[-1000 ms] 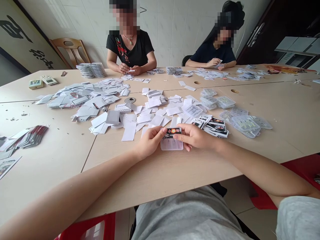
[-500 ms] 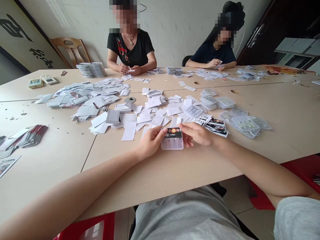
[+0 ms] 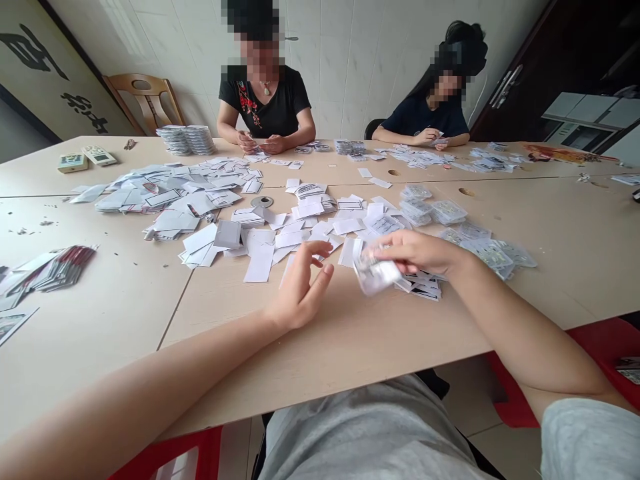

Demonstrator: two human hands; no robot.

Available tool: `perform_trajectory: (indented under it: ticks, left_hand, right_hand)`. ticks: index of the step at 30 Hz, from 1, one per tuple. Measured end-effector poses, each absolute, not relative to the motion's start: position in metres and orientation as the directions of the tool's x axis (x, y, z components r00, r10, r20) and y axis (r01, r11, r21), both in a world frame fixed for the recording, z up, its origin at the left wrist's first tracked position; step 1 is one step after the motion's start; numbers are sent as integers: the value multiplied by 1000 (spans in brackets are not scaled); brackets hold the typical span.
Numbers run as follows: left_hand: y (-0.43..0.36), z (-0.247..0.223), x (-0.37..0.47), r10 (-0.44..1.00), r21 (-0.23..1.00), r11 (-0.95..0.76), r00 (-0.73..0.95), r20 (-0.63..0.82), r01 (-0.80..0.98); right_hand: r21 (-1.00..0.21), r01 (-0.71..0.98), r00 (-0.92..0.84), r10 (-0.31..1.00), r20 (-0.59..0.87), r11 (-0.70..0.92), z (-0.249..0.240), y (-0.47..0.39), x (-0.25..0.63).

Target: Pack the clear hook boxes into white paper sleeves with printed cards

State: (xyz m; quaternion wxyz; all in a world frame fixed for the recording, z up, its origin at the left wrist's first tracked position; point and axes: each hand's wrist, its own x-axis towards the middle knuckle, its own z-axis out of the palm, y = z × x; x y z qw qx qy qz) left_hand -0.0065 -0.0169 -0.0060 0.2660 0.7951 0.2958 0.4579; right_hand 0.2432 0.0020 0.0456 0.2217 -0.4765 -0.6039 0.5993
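Note:
My right hand (image 3: 417,252) is closed on a small clear plastic box (image 3: 376,275), which is smeared by motion and tilted over the table. Its printed face cannot be made out. Left of it, my left hand (image 3: 304,288) holds nothing; its fingers are curved and apart from the thumb. Partly hidden below my right hand lie printed black-and-white cards (image 3: 424,288). White paper cards (image 3: 300,230) are spread just beyond both hands. Past my right wrist, several clear boxes (image 3: 493,257) lie in a loose pile.
A large heap of white cards (image 3: 175,187) covers the left middle of the table (image 3: 225,373). Stacked boxes (image 3: 185,140) and two remote controls (image 3: 99,156) stand farther back. Two people sit across, holding small items. A fan of red-edged packets (image 3: 67,267) lies at left.
The clear box has left my left hand and moved right in my right hand, turning as it goes. My left hand has opened. The printed cards by my right hand are now mostly covered.

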Motion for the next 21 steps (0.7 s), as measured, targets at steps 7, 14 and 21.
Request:
perform_trajectory:
  ticks: [7, 14, 21]
  left_hand:
    - [-19, -5, -7, 600, 565, -780, 577, 554, 269]
    - [-18, -4, -8, 537, 488, -822, 685, 493, 293]
    - [-20, -2, -7, 385, 386, -899, 797, 465, 208]
  right_hand:
    - [-954, -216, 62, 978, 197, 206, 37, 26, 244]
    - [-744, 640, 293, 834, 467, 192, 20, 53, 316]
    - [-284, 953, 206, 916, 345, -107, -1, 77, 341]
